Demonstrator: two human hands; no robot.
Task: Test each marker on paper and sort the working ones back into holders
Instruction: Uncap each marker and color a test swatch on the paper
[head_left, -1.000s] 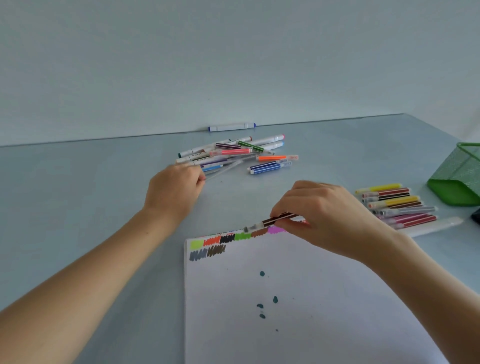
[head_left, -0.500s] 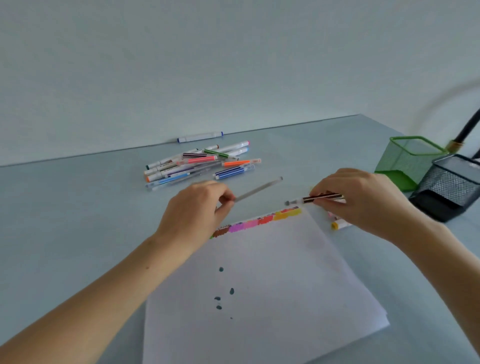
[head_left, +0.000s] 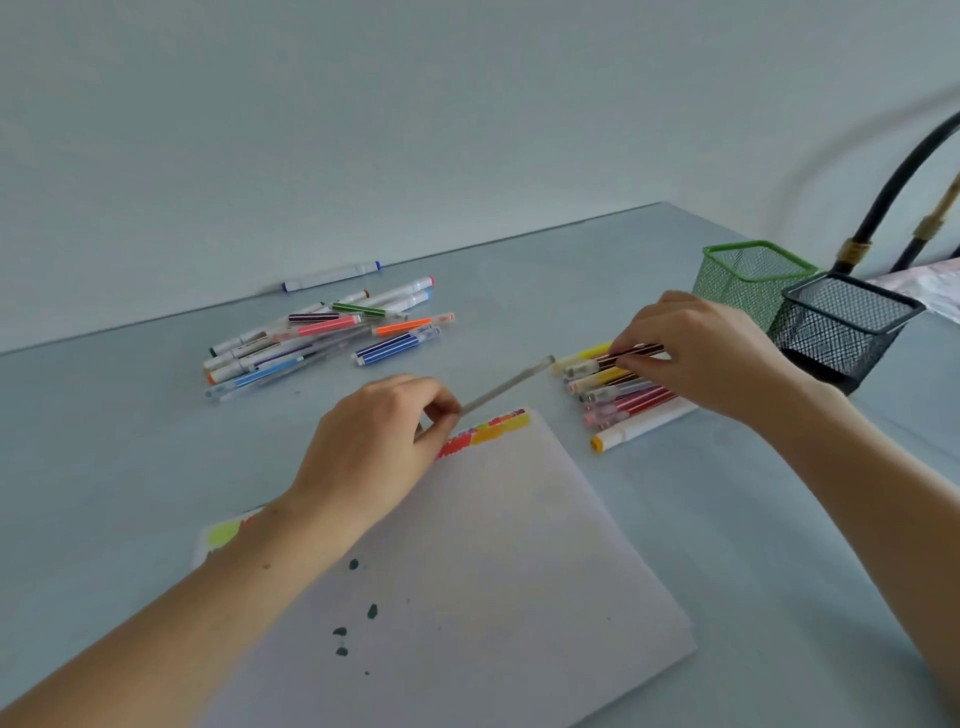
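Note:
My left hand (head_left: 379, 447) pinches a clear grey pen (head_left: 506, 387) by one end above the top edge of the white paper (head_left: 493, 571). The paper carries a row of colour swatches (head_left: 488, 431) and a few dark dots. My right hand (head_left: 711, 353) grips a brown striped marker (head_left: 618, 358) just over a row of markers (head_left: 623, 400) lying right of the paper. A loose pile of markers (head_left: 322, 338) lies at the back left. A green mesh holder (head_left: 748, 275) and a black mesh holder (head_left: 841, 327) stand at the right.
A single white marker with a blue cap (head_left: 330, 275) lies against the wall. Black hoses with brass fittings (head_left: 893, 208) rise behind the holders. A white marker with a yellow end (head_left: 634, 428) lies nearest the paper's right corner.
My right hand has carried the brown striped marker right, down onto the row of markers. My left hand picked a clear grey pen from the pile and brought it over the paper.

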